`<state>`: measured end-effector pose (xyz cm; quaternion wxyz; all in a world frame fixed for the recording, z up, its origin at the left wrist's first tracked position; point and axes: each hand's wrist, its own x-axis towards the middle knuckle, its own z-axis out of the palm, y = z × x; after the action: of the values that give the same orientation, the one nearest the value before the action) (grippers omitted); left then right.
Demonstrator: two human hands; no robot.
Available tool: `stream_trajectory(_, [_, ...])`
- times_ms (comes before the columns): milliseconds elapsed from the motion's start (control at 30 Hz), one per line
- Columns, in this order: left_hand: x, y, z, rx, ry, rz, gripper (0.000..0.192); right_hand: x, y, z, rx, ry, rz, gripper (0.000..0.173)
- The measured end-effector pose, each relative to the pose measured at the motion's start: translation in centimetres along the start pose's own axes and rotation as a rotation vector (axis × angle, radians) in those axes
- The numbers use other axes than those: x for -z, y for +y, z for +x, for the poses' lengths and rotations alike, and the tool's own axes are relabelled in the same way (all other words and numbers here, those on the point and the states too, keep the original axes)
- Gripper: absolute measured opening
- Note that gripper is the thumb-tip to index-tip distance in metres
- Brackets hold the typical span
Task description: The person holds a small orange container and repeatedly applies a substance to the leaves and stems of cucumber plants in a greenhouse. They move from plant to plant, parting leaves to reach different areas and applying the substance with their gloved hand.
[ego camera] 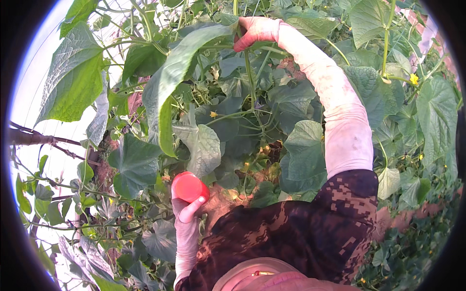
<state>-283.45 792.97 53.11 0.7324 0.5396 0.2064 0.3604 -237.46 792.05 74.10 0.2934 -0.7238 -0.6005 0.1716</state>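
My left hand (189, 212) is wrapped around a small red plastic cup (188, 187) at lower centre-left, with the thumb along its near side. I cannot tell what, if anything, is inside. Higher up, my right hand (256, 32) reaches forward and curls around the main stem of a cucumber vine (249, 69). A large drooping leaf (178, 65) beside it partly hides those fingertips. Beneath the right hand, the vine carries thin side stems and a small yellow flower (213, 114). Pale sleeves cover both forearms.
Dense cucumber foliage (437, 112) surrounds me on both sides. White plastic sheeting (47, 145) and a brownish pole (29, 138) stand at the left. Upright stems (386, 47) rise at the right. Bare soil (218, 207) shows low between the leaves.
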Motion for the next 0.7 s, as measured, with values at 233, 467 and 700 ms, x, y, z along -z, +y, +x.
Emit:
stream_trajectory(233, [-5.3,-0.9,3.5,0.062,-0.290,-0.056,0.084,-2.9,-4.4,-3.7,-0.142,0.147,-0.244,0.076])
stream_trajectory(467, [-12.6,-1.7,6.1,0.168,-0.610,-0.108,0.083,-0.4,-3.0,-8.5,0.049,-0.280,0.163,0.063])
stream_trajectory(700, [-14.1,-2.8,6.0,0.305,-0.538,-0.422,0.071,0.5,-3.3,-11.4,0.048,-0.353,0.075,0.063])
